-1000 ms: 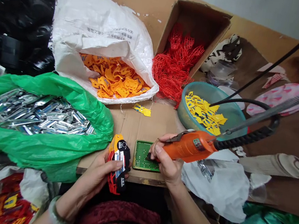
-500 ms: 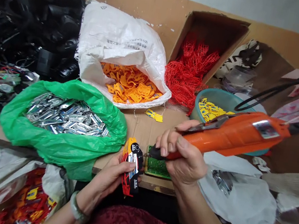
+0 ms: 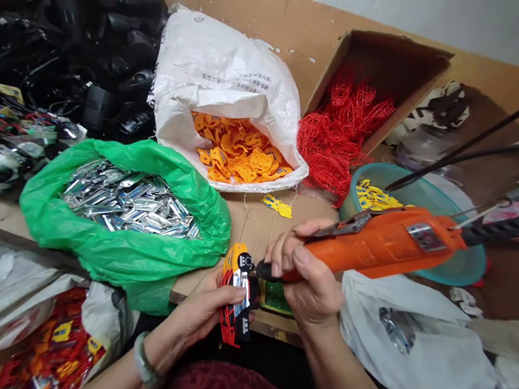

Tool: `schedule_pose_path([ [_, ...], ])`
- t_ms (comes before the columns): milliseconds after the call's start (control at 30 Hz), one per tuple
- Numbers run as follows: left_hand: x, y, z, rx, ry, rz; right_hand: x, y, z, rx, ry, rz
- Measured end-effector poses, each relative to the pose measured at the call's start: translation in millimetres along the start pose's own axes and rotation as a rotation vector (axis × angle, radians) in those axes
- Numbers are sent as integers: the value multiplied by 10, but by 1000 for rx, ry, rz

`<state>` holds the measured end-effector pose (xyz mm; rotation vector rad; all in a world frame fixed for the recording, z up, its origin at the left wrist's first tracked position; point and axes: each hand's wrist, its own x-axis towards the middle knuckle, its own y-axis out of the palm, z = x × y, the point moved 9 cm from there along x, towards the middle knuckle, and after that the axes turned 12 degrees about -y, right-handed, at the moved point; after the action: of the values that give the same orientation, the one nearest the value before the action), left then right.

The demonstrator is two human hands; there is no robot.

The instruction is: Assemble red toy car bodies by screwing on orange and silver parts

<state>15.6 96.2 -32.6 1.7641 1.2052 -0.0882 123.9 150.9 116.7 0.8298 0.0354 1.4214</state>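
Note:
In my left hand (image 3: 206, 305) is a small toy car (image 3: 239, 294) with a black underside, yellow-orange and red parts and a silver plate; my thumb presses on the plate. My right hand (image 3: 311, 269) is wrapped round an orange electric screwdriver (image 3: 372, 236), tilted with its black nose pointing left at the car. The tip is at the car's side near the black round part; whether it touches a screw is too small to tell. Behind the screwdriver's nose sits a green mesh basket (image 3: 276, 297), partly hidden by my right hand.
A green bag (image 3: 207, 212) of silver plates lies left, a white sack (image 3: 237, 58) of orange parts behind it. Red frames (image 3: 332, 147) spill from a cardboard box (image 3: 392, 57). A teal basin (image 3: 471, 256) holds yellow parts. Black cables (image 3: 511, 120) hang at right.
The screwdriver has come closer to the car, its nose now at the car's side. The whole view has shifted slightly, so surroundings appear farther right. Both hands keep their hold.

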Motion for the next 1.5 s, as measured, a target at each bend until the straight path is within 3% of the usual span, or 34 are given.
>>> schedule_pose_path([
  [400,-27,42,-43,35,33,-2,-128,-11,-50,-119,54,143],
  [600,-37,52,-48,51,-14,-46,-117,-42,-54,-78,35,111],
  [767,1,9,15,12,-84,-44,-93,-362,144,-176,-60,2],
  [967,13,-20,33,25,-82,-60,-312,-826,147,-320,-12,-48],
  [1500,4,-3,44,30,-93,-64,-490,-991,31,-372,14,-78],
])
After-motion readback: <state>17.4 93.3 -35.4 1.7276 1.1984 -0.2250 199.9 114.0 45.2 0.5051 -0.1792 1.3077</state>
